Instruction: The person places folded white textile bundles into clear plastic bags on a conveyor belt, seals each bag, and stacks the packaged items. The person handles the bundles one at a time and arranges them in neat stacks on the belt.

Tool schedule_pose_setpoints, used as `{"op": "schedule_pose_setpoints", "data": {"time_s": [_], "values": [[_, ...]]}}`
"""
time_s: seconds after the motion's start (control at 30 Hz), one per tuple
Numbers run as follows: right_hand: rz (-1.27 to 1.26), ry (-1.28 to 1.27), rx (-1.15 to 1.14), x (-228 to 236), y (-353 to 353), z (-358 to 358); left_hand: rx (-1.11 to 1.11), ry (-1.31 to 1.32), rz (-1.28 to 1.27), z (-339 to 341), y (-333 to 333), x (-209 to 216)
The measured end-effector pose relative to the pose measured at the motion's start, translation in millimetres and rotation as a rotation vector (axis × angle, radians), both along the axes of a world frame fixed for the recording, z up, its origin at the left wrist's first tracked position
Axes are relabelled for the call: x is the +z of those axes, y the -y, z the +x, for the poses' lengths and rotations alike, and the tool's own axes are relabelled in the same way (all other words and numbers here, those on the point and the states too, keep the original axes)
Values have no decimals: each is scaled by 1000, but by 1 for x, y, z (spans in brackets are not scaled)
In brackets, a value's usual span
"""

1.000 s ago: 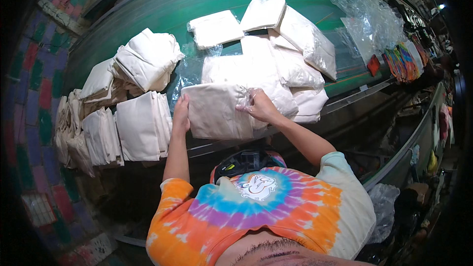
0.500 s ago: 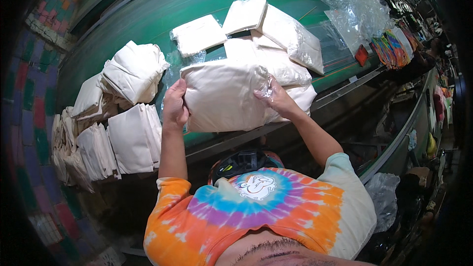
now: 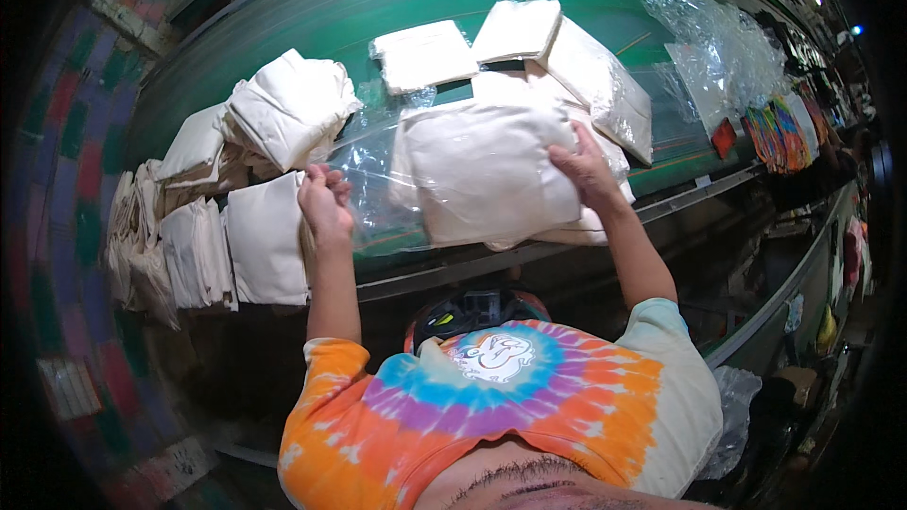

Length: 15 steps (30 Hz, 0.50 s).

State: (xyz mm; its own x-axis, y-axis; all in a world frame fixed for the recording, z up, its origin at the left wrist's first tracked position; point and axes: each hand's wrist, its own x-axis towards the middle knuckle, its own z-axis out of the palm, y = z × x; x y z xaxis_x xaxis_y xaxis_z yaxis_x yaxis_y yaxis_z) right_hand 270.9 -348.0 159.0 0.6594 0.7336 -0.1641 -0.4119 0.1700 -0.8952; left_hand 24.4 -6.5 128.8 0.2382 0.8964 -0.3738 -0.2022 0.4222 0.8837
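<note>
A folded off-white cloth (image 3: 491, 175) lies partly inside a clear plastic bag (image 3: 370, 165), whose loose end stretches out to the left. My left hand (image 3: 326, 203) is closed on that loose end, with its fingers curled. At the other side, my right hand (image 3: 590, 172) grips the right edge of the folded cloth, thumb on the near face and fingers behind. Behind it lie several bagged white packs, among them one at the far left (image 3: 425, 55) and one at the far right (image 3: 600, 76).
Several stacks of folded off-white cloth (image 3: 269, 246) stand on the left of the green table (image 3: 312, 24). A heap of clear plastic bags (image 3: 723, 42) lies at the far right, near multicoloured cloths (image 3: 777, 132) and a red piece (image 3: 724, 137). The metal table edge (image 3: 661, 200) runs along the front.
My left hand has let go of the cloth's left edge and drawn the bag's loose end out to the left. My right hand still grips the right edge, and the view has shifted.
</note>
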Motion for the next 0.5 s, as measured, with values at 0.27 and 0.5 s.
{"op": "schedule_pose_setpoints", "data": {"time_s": [0.27,0.5], "values": [[45,372,-483,29,-26,43,270,6,204,-54,-15,13],[160,355,-568,40,-132,8,59,-59,259,-76,10,22]]}}
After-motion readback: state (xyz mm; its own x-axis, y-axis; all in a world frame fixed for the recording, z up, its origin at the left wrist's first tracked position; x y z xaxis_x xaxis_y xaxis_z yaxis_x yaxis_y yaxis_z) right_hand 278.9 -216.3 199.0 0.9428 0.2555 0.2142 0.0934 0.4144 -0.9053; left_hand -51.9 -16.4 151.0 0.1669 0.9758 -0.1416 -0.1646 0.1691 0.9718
